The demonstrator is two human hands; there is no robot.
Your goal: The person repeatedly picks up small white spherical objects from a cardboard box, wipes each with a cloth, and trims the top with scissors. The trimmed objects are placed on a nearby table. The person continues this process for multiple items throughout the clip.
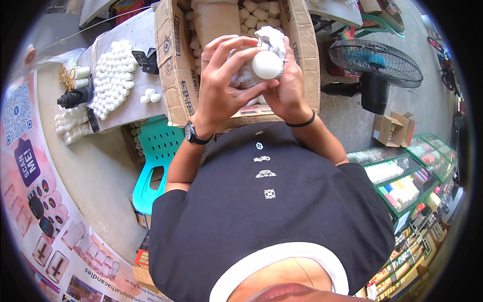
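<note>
- The person's left hand (pixel 221 83) and right hand (pixel 289 88) meet above an open cardboard box (pixel 173 75), and together they hold a white round candle (pixel 266 65) partly wrapped in crinkled grey-white wrapping (pixel 251 75).
- The left hand's fingers curl over the wrapped side of the candle, closed firmly on it; the right hand closes on it from the other side, its fingers pressed against the wrapping near the candle's bare white end.
- The candle sits between the two palms, its smooth round end facing up toward the camera, just above the box's near edge.
- A dark wristwatch (pixel 192 133) is on the left wrist, and a thin black band (pixel 302 123) circles the right wrist.
- Inside the box lie many more small white candles (pixel 259 12), beside a tan paper-wrapped bundle (pixel 216 20).
- To the left of the box, a flat board (pixel 128 108) carries a dense cluster of white candles (pixel 113 73), with a few loose ones near its edge.
- A teal plastic chair (pixel 156 156) stands below the board, close to the person's left elbow.
- A black floor fan (pixel 375 65) stands to the right of the box.
- Green-framed trays of coloured goods (pixel 402 183) line the far right.
</note>
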